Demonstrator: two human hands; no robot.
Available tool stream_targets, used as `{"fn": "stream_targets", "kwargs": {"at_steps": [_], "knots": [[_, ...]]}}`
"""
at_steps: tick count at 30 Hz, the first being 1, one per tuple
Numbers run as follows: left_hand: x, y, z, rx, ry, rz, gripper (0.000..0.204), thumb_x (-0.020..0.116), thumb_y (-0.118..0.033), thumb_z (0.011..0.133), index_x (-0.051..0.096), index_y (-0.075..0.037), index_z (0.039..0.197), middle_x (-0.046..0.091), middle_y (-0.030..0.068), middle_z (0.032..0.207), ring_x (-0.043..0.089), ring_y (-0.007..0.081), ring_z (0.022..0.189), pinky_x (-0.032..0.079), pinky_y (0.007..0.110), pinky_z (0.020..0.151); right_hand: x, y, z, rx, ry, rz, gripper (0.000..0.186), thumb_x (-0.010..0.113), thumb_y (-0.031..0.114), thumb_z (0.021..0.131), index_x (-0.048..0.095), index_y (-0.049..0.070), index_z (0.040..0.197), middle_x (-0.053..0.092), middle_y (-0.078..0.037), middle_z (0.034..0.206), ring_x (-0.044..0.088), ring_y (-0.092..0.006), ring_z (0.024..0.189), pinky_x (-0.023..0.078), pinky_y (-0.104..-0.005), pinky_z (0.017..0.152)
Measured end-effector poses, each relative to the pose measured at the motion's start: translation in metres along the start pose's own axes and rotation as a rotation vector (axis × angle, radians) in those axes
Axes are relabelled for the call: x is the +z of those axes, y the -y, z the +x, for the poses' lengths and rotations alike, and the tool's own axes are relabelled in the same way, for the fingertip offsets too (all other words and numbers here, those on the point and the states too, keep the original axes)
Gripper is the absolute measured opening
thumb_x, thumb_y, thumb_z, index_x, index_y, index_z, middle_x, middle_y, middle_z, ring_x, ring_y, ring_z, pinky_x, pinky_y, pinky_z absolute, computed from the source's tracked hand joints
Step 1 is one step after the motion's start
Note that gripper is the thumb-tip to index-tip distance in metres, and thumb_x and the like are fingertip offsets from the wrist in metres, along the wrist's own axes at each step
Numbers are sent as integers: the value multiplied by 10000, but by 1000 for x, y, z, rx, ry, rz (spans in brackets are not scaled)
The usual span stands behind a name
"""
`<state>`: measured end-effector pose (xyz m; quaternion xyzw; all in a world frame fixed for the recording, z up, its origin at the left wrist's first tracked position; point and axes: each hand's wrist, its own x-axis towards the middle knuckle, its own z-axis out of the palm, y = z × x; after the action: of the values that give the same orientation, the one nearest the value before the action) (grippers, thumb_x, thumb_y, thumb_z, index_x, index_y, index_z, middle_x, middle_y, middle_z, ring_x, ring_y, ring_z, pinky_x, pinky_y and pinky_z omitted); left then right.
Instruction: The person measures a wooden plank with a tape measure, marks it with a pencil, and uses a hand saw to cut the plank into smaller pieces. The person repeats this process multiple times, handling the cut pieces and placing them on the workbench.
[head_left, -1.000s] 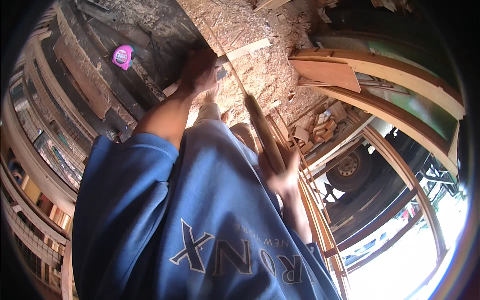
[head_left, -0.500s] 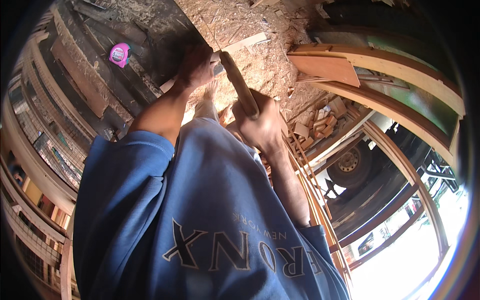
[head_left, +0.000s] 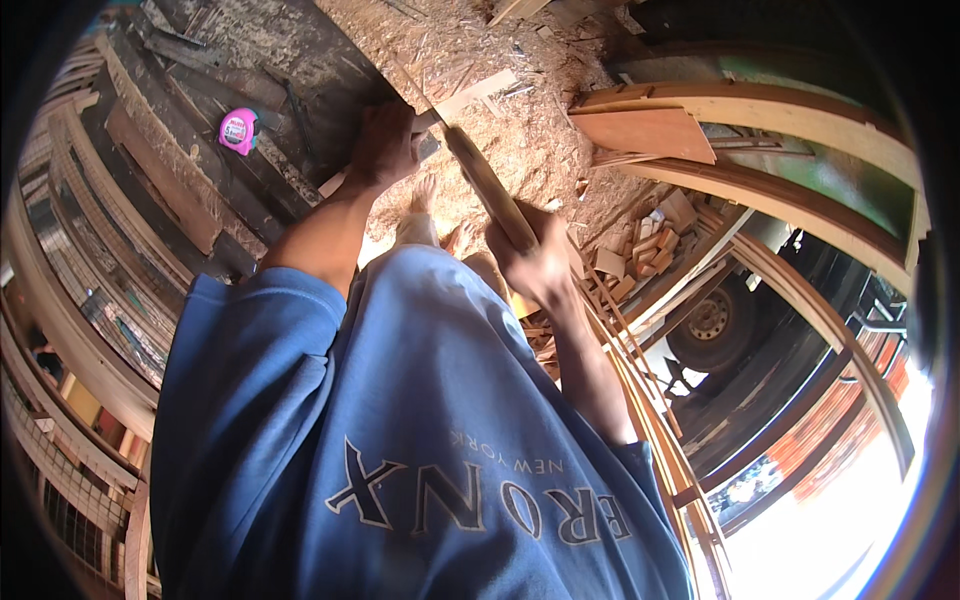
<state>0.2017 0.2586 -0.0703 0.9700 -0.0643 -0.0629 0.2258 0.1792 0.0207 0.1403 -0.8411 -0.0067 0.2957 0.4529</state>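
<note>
1. The right hand (head_left: 535, 258), near the centre, is closed around the wooden handle of a long-handled saw (head_left: 488, 185); the handle points toward 11 o'clock, with the thin blade crossing a pale wooden strip (head_left: 480, 93).
2. The left hand (head_left: 385, 145) lies on the strip at 11 o'clock, by the edge of the dark surface (head_left: 305, 50). Its grip is in shadow — whether the fingers pinch the strip or only press on it cannot be told.
3. The strip juts from the left hand toward 2 o'clock, beyond the surface edge and over the shavings-covered floor (head_left: 540, 130).
4. Change: one second ago the saw is drawn far back; half a second ago the handle is close to the strip; now it sits slightly back again, with more blade exposed. The strip keeps its place. This suggests a back-and-forth stroke — the depth of any cut cannot be read.
5. A pink tape measure (head_left: 238, 131) lies on the surface at 10 o'clock; wood offcuts (head_left: 655, 245) are heaped between 2 and 3 o'clock.
</note>
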Motion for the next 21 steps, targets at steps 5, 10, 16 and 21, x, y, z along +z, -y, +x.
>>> {"fn": "stream_targets", "kwargs": {"at_steps": [5,10,16,21], "knots": [[-2,-3,2,-58,81,-9,315,697,-151,776,540,-46,1028,563,150,1014,545,320,1026,376,486,903,-2,-3,-39,-36,24,-11,132,612,111,827,652,-13,803,615,-144,622,589,-244,548,467,-385,532],[-4,-6,-5,-11,-123,-54,192,639,-62,789,531,-113,939,502,134,1032,490,328,1108,349,503,920,-61,18,-147,-268,47,-322,182,646,45,770,657,-14,942,574,-138,610,596,-288,465,479,-382,451],[-8,-5,-3,15,-52,-45,267,664,-107,776,545,-56,1009,556,141,1022,540,328,1007,380,490,884,-20,19,-42,186,128,-151,284,678,127,812,667,-60,1026,627,-125,706,604,-236,596,485,-371,587],[-13,-13,-3,47,-89,-80,225,667,-93,773,598,-107,987,551,145,1007,541,349,976,383,520,852,-8,4,-6,135,111,-86,222,651,146,814,661,-27,953,654,-243,757,655,-362,719,519,-427,720]]}}
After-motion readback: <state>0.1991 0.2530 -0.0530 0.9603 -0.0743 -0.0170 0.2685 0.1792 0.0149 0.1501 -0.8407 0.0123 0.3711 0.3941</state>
